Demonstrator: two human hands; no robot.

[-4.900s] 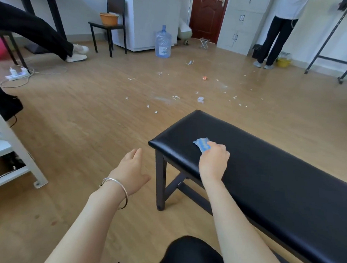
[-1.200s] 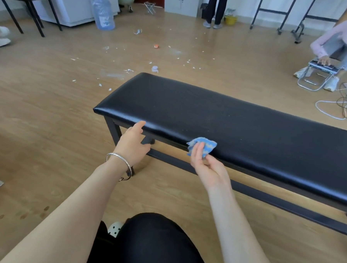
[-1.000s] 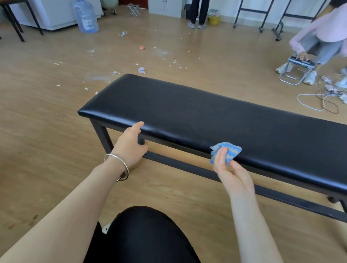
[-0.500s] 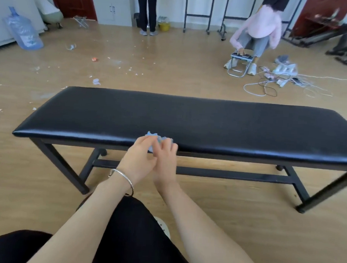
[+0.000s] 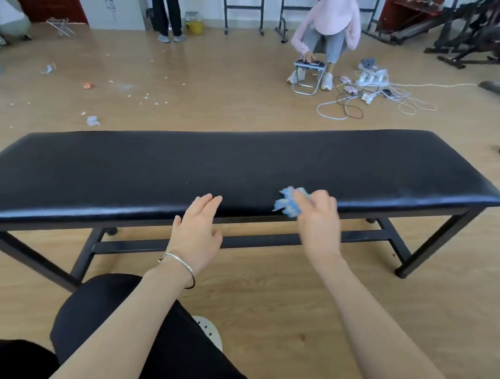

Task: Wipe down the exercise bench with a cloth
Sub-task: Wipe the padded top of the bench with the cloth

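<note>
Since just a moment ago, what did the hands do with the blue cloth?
The right hand slid the blue cloth rightward along the near edge of the bench, parting from the left hand, which had been right beside it at the cloth. The left hand now rests open fingers on that edge. Unchanged: the right hand still holds the cloth against the bench.

Bright, even light filled the room. A pale sheen ran along the desk point(image 5: 244, 166) edge beside the fingers point(image 5: 210, 201) of the left hand point(image 5: 197, 233). Motion blur smeared the right hand point(image 5: 319, 222), its fingers point(image 5: 319, 197) and the cloth point(image 5: 287, 205). Far from the fingers the desk ends bowed with lens distortion; shadows beneath were faint.
</note>
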